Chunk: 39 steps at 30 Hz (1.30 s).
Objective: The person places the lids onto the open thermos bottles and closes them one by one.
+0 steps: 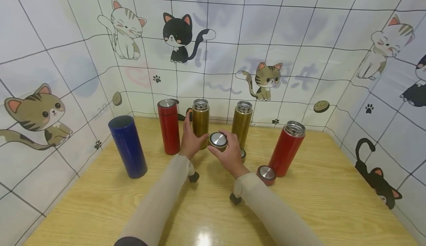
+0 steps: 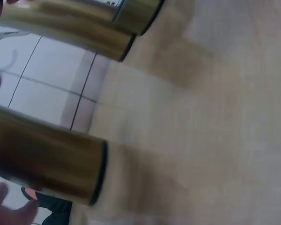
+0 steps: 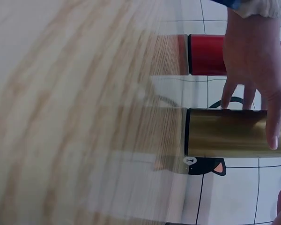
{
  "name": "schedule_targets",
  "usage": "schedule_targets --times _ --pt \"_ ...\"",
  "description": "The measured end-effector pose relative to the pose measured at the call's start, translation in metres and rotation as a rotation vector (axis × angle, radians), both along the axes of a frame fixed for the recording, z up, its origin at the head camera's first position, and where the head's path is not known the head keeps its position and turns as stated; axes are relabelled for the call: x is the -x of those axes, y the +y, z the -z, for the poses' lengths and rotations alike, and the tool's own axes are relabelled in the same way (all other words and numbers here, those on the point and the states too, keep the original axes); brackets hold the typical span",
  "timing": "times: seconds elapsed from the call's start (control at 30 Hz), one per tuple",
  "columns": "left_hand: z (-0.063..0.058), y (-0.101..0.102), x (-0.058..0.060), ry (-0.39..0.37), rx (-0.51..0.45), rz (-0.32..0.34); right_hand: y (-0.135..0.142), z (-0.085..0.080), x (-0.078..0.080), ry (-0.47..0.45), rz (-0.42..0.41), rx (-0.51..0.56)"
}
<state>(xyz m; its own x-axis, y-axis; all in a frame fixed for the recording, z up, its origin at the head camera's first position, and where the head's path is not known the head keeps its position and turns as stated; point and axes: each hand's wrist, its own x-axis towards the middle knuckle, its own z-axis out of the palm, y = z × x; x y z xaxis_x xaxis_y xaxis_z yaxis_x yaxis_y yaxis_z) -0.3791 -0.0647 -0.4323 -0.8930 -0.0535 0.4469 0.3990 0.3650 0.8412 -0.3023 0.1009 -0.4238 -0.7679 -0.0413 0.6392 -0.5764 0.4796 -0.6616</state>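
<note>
A gold thermos bottle stands with its steel mouth uncovered, and my left hand is beside it, fingers straight and thumb spread around its near side. In the left wrist view, gaps show between those fingers and the gold body. My right hand holds a gold bottle lid with a silver top, in front of and to the right of that bottle. Behind the right hand stands a second uncovered gold bottle. Another gold lid sits at its foot, partly hidden by the hand.
On the left are a blue bottle and a red bottle with its lid on. An uncovered red bottle stands at the right, its red lid on the wooden table. A cat-patterned sheet hangs behind.
</note>
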Motion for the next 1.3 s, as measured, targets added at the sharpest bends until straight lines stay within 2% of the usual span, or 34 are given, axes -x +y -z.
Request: schedule_targets --times 0.13,0.27,0.47,0.63,0.83,1.13,1.3 --pt "-0.003 -0.004 0.009 -0.036 0.013 0.06 -0.002 0.0 -0.002 -0.009 -0.001 -0.002" --pt "-0.006 -0.006 0.012 -0.055 0.036 0.072 -0.004 0.001 -0.003 -0.022 0.005 -0.002" --pt "-0.009 -0.008 0.011 -0.064 0.087 0.018 -0.007 0.0 -0.003 -0.017 0.015 0.006" --pt "-0.011 -0.009 0.01 -0.07 0.123 0.02 -0.008 0.0 -0.002 -0.013 0.024 0.016" --pt "-0.016 -0.013 0.007 -0.09 0.17 0.066 -0.009 0.002 -0.001 -0.013 0.04 0.018" --pt "-0.021 -0.018 0.003 -0.169 0.225 0.122 -0.012 -0.003 0.0 0.023 0.087 0.077" --pt "-0.021 -0.02 -0.002 -0.164 0.223 0.144 -0.015 -0.004 -0.002 0.031 0.079 0.104"
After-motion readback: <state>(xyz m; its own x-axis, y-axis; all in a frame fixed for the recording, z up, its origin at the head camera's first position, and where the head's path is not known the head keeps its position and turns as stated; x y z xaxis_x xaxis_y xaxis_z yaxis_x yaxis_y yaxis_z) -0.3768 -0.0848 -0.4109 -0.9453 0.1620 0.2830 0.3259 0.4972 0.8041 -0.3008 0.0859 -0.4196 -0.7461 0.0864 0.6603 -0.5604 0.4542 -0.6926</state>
